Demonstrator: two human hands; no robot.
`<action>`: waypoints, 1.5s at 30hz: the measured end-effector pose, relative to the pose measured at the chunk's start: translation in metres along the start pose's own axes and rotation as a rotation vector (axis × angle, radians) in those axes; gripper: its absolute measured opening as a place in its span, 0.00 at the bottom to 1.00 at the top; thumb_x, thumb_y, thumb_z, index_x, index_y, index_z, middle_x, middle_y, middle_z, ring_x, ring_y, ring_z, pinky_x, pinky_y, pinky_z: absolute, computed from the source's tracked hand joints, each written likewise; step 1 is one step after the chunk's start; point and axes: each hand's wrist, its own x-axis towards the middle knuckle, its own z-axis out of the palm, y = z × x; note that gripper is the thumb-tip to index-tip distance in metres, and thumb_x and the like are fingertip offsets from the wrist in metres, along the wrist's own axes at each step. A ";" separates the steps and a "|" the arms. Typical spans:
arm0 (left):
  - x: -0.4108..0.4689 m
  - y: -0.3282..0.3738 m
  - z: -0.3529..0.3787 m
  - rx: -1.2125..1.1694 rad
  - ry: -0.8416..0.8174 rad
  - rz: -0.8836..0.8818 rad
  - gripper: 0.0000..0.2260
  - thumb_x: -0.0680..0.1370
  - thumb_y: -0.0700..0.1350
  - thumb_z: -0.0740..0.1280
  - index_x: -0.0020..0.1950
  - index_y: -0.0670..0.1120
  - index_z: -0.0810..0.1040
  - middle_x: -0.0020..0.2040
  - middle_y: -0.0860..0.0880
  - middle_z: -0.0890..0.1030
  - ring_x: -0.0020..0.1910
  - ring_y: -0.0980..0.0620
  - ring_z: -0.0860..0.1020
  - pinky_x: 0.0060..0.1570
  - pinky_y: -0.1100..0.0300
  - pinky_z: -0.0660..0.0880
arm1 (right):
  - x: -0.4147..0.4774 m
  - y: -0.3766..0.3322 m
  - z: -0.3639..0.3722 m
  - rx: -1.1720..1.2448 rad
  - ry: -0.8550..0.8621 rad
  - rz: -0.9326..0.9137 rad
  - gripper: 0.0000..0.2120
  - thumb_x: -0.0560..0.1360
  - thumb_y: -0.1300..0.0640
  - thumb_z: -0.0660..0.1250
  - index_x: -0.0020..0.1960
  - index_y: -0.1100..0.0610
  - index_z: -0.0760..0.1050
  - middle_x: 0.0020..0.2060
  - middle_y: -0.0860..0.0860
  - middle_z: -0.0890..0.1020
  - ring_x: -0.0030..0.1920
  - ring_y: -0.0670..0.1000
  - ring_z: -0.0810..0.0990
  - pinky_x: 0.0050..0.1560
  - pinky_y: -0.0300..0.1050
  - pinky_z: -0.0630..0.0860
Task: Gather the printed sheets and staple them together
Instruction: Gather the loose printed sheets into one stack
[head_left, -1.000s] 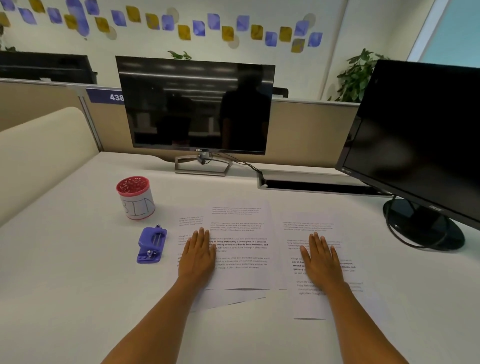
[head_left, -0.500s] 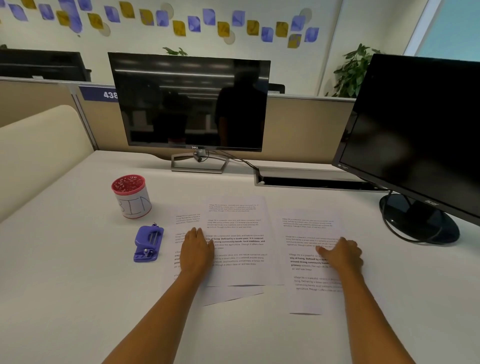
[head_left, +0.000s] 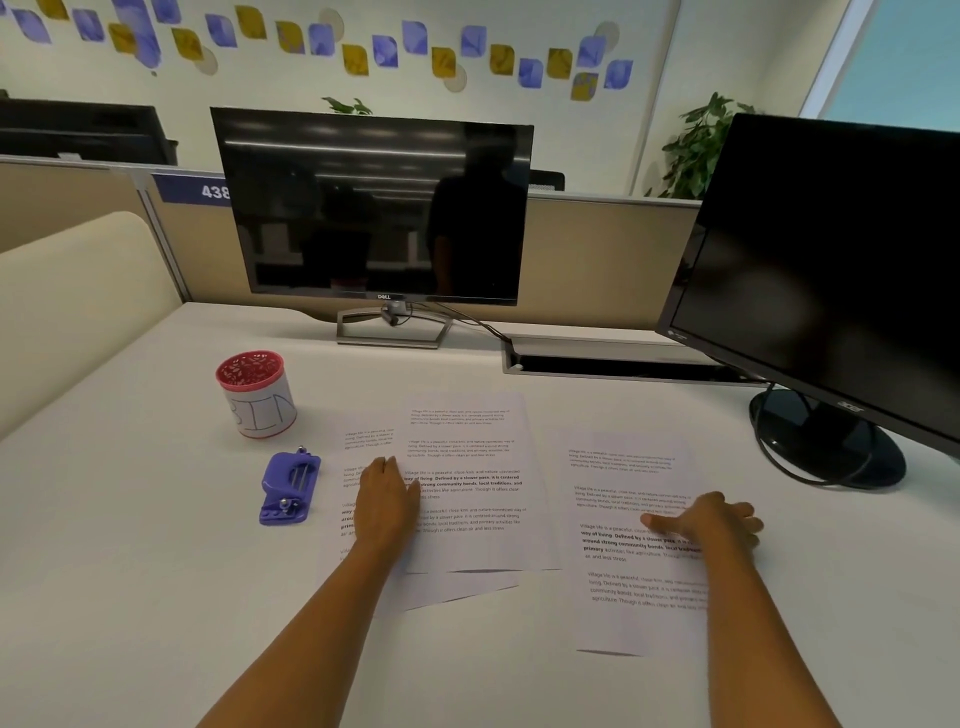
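Observation:
Printed sheets lie on the white desk in two groups. Overlapping sheets sit in the middle, and my left hand rests flat on them, fingers together. A single sheet lies to the right. My right hand is on this sheet's right edge, fingers curled and thumb pointing left across the text; whether it pinches the paper is unclear. A purple stapler lies left of the sheets, a short way from my left hand.
A red-rimmed cup marked "BIN" stands behind the stapler. A Dell monitor stands at the back, a second black monitor with round base and cables at the right. A cable slot lies between them.
My right hand has gone from flat on the right sheet to curled at its right edge. The left hand has stayed on the middle sheets.

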 end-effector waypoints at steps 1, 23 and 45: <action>0.000 0.000 0.000 -0.001 0.002 -0.003 0.27 0.80 0.48 0.59 0.75 0.40 0.56 0.76 0.44 0.58 0.75 0.45 0.56 0.73 0.51 0.57 | 0.001 0.001 0.000 0.001 -0.004 0.004 0.45 0.62 0.37 0.74 0.67 0.63 0.62 0.67 0.62 0.66 0.68 0.60 0.65 0.67 0.52 0.65; 0.003 0.061 -0.023 -1.043 -0.590 -0.083 0.30 0.74 0.64 0.57 0.68 0.44 0.70 0.64 0.44 0.76 0.62 0.44 0.75 0.61 0.51 0.73 | -0.082 -0.083 -0.111 0.957 -0.565 -0.741 0.23 0.58 0.56 0.78 0.53 0.53 0.78 0.43 0.51 0.87 0.42 0.52 0.87 0.34 0.43 0.82; 0.056 0.019 -0.123 -1.194 -0.114 -0.062 0.15 0.76 0.35 0.64 0.61 0.42 0.75 0.51 0.42 0.81 0.40 0.45 0.81 0.40 0.49 0.82 | -0.082 -0.126 0.073 0.236 -0.105 -0.598 0.28 0.80 0.48 0.54 0.76 0.57 0.54 0.75 0.59 0.58 0.74 0.60 0.59 0.73 0.54 0.59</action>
